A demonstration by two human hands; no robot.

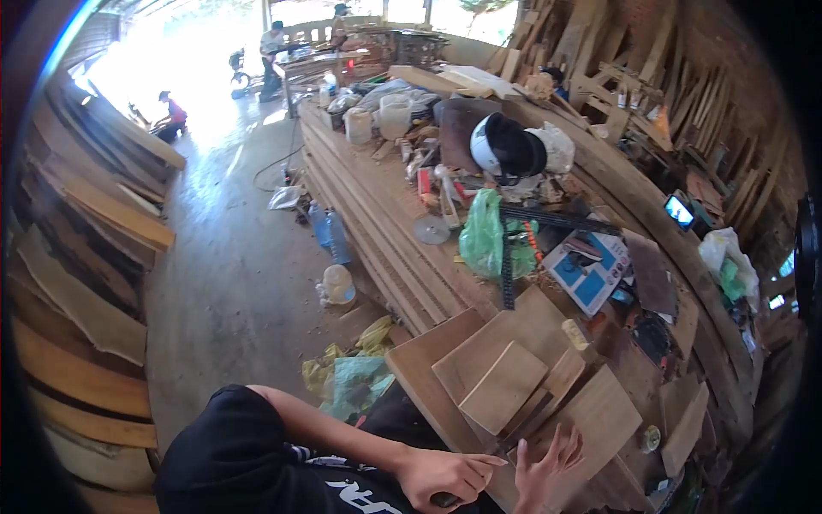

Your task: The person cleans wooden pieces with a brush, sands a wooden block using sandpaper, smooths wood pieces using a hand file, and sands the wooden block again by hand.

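- Dark object [445, 499]: probably stiff and light; best wrapped in the palm.
- Left grip [435, 476] curls around it.
- Right grip [544, 471] spreads near a board [604, 409].

On my feed a smooth grey floor [231, 283] runs up the left of the frame toward a wide, glaring opening [201, 51] at upper left, its daylight shining off the surface. I see timber boards [81, 368] piled along the left edge and a long plank-topped workbench [368, 227] crossing the centre. At upper right, planks [706, 98] lean against a reddish-brown wall [741, 51]; a bright window opening [488, 19] sits top centre.
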